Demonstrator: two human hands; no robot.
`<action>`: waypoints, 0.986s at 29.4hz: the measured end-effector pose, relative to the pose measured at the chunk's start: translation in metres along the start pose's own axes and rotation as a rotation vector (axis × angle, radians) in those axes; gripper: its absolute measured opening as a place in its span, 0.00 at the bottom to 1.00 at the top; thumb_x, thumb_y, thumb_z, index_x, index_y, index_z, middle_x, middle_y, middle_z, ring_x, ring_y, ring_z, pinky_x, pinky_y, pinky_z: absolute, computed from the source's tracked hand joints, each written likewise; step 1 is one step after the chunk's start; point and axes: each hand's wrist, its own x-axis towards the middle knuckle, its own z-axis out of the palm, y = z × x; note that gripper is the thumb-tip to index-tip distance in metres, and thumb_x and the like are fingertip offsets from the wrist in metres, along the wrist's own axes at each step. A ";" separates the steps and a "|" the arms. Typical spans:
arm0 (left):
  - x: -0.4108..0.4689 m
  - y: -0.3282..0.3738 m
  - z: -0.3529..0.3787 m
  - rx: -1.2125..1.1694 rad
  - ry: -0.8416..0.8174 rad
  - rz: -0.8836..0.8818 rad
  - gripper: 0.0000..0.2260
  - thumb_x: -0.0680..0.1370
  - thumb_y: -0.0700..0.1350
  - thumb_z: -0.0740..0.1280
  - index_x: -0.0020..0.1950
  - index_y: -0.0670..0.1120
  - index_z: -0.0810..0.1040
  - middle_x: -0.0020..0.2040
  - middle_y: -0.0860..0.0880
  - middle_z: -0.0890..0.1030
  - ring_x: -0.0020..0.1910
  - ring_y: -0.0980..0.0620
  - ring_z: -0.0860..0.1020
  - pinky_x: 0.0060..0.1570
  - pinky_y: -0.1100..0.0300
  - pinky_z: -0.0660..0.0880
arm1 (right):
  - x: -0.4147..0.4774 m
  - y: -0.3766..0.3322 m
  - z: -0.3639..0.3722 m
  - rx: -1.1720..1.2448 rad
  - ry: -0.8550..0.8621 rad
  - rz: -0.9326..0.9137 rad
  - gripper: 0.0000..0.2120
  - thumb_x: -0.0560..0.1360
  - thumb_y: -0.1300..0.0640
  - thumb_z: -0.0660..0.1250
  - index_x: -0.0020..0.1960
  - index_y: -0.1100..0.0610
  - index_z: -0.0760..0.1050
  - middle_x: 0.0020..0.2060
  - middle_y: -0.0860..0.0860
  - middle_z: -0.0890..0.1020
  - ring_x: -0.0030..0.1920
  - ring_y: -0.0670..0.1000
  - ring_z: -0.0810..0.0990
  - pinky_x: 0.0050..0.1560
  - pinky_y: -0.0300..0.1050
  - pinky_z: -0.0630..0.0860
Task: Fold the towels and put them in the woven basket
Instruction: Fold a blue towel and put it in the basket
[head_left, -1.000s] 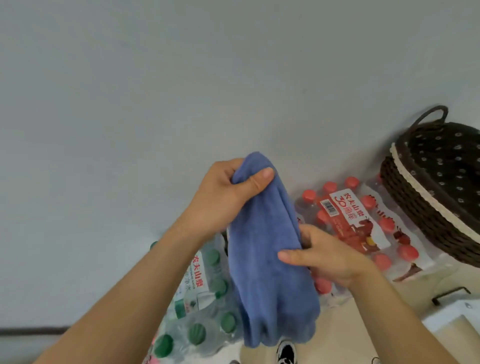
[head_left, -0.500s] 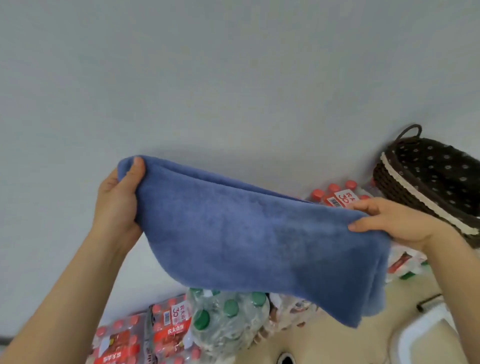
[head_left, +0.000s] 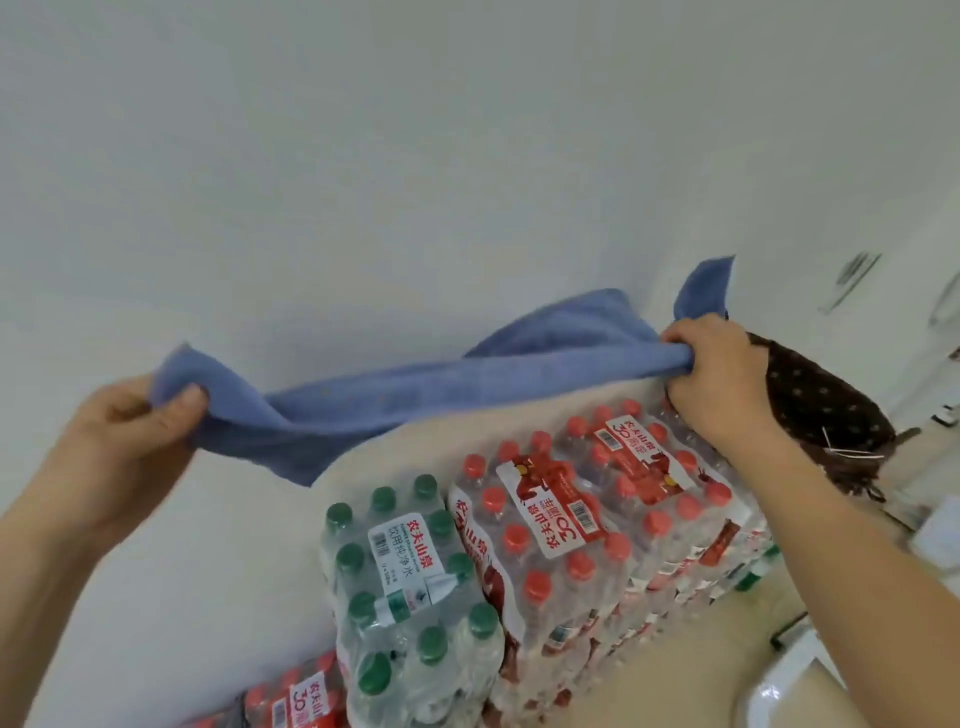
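Two hands, both mine, share one blue towel (head_left: 415, 400). My left hand (head_left: 119, 441) pinches its left end between thumb and fingers. My right hand (head_left: 719, 382) is clenched around the bunched right end, and a loose corner pokes up above the fist. The towel's long axis runs left to right between them, twisted and sagging, up in the air and not yet folded flat. Below it sit a green-capped bottle pack (head_left: 400, 566) and a red-capped bottle pack (head_left: 597, 514). Just beyond my right hand, to its right, lies the woven basket (head_left: 826, 410), partly hidden by that hand. So I judge the right hand is much nearer to it, and the left end has to travel rightward across the packs. The wall (head_left: 415, 156) stands behind it all.
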 end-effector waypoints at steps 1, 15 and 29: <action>-0.012 0.013 0.030 0.047 -0.029 -0.052 0.20 0.66 0.54 0.77 0.46 0.38 0.83 0.47 0.37 0.83 0.44 0.46 0.83 0.46 0.55 0.79 | -0.016 0.006 0.016 -0.021 -0.070 0.017 0.11 0.67 0.66 0.67 0.46 0.54 0.79 0.45 0.54 0.79 0.49 0.59 0.75 0.42 0.50 0.68; -0.047 -0.074 0.085 0.849 -1.016 -0.696 0.16 0.64 0.41 0.62 0.41 0.57 0.85 0.38 0.59 0.83 0.41 0.62 0.78 0.48 0.64 0.75 | -0.133 0.041 0.113 0.112 -0.533 0.248 0.13 0.69 0.69 0.66 0.43 0.52 0.71 0.48 0.54 0.74 0.51 0.58 0.73 0.51 0.47 0.70; -0.013 -0.141 0.177 1.235 -0.684 -0.120 0.19 0.73 0.44 0.57 0.59 0.58 0.76 0.53 0.56 0.81 0.51 0.53 0.78 0.51 0.54 0.75 | -0.098 0.047 0.111 1.108 -0.350 1.317 0.13 0.77 0.61 0.65 0.60 0.65 0.73 0.54 0.60 0.80 0.46 0.58 0.80 0.45 0.53 0.80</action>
